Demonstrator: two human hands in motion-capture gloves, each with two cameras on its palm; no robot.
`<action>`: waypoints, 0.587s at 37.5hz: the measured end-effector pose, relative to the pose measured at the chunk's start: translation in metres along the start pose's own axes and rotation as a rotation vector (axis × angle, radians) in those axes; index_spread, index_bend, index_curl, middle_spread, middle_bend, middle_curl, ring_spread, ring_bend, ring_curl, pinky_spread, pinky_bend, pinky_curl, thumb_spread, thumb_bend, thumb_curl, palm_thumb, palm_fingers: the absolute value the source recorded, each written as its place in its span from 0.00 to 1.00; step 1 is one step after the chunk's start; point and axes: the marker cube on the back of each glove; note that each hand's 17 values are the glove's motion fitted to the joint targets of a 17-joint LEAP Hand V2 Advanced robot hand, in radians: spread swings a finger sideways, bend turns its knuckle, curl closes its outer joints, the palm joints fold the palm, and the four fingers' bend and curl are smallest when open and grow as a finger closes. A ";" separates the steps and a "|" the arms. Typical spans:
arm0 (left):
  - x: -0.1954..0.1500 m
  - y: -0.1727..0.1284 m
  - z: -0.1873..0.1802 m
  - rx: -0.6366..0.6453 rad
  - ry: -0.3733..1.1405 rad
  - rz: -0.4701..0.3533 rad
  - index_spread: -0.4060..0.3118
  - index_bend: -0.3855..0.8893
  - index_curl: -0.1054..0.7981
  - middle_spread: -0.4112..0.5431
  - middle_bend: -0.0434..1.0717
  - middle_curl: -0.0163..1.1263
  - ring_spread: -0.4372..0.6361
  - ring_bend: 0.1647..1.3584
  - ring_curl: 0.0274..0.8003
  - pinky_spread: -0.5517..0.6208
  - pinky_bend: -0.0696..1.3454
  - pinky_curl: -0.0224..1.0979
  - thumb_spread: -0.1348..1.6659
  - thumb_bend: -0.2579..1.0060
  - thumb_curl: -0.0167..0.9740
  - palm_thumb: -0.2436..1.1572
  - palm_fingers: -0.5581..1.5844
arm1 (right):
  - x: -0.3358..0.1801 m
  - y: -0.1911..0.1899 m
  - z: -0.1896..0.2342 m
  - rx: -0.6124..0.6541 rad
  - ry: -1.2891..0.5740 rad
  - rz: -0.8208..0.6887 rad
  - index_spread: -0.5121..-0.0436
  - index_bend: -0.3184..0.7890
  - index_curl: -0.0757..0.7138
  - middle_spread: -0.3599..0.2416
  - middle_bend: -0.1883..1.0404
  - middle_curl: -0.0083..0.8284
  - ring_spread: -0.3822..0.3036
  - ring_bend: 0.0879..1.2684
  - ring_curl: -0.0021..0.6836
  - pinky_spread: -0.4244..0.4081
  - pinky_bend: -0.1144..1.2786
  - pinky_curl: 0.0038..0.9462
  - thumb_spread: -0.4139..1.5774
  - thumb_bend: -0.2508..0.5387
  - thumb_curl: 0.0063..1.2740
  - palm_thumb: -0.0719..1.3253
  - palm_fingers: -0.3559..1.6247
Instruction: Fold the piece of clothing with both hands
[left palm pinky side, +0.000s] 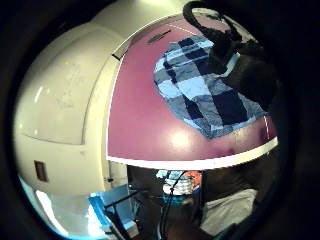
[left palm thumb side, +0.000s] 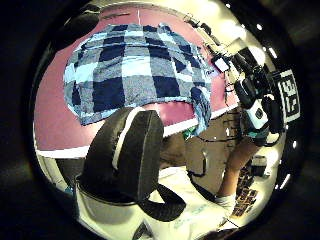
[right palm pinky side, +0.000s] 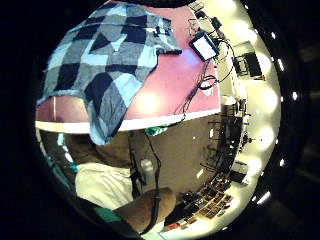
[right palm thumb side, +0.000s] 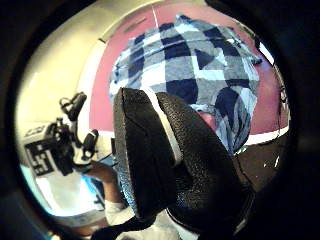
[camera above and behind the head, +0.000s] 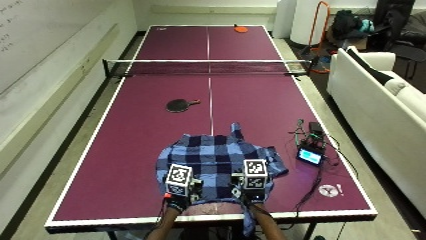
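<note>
A blue, white and grey checked shirt (camera above and behind the head: 216, 162) lies spread on the purple table-tennis table (camera above and behind the head: 133, 140), close to its near edge. One part of the shirt (right palm pinky side: 107, 120) hangs over that edge. My left hand (camera above and behind the head: 178, 196) and right hand (camera above and behind the head: 247, 192) hover side by side over the shirt's near hem. The palm views show the shirt (left palm thumb side: 135, 65) (right palm thumb side: 190, 60) some way below the palms. No cloth lies between the gloved fingers (right palm thumb side: 165, 165), and neither hand holds anything.
A black paddle (camera above and behind the head: 181, 104) lies beyond the shirt, and a red one (camera above and behind the head: 240, 29) is at the far end past the net (camera above and behind the head: 208, 67). A small device with a lit screen (camera above and behind the head: 310, 156) and cables sits right of the shirt. A white sofa (camera above and behind the head: 379, 100) stands at the right.
</note>
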 end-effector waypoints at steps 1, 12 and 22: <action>0.002 0.008 0.001 -0.052 0.017 0.000 0.40 0.40 0.36 0.37 0.20 0.28 0.45 0.35 0.36 0.57 0.34 0.31 0.69 0.19 0.19 0.25 0.53 | 0.000 0.000 0.001 -0.002 0.002 -0.003 0.25 0.43 0.41 0.50 0.31 0.33 0.73 0.11 0.26 0.81 0.36 0.29 0.83 0.34 0.11 0.22 0.27; 0.009 0.039 0.037 -0.141 0.027 -0.009 0.40 0.40 0.38 0.37 0.20 0.30 0.45 0.35 0.37 0.57 0.34 0.33 0.70 0.19 0.22 0.25 0.52 | 0.008 0.016 0.036 -0.019 -0.002 -0.039 0.25 0.40 0.42 0.50 0.31 0.36 0.74 0.12 0.30 0.81 0.38 0.32 0.83 0.31 0.13 0.23 0.26; 0.007 0.031 0.129 -0.270 0.051 -0.019 0.43 0.36 0.36 0.39 0.18 0.30 0.44 0.40 0.40 0.57 0.38 0.36 0.68 0.20 0.26 0.32 0.49 | 0.032 -0.007 0.112 -0.115 0.011 0.019 0.34 0.36 0.35 0.55 0.31 0.38 0.72 0.21 0.36 0.79 0.44 0.36 0.80 0.36 0.18 0.37 0.21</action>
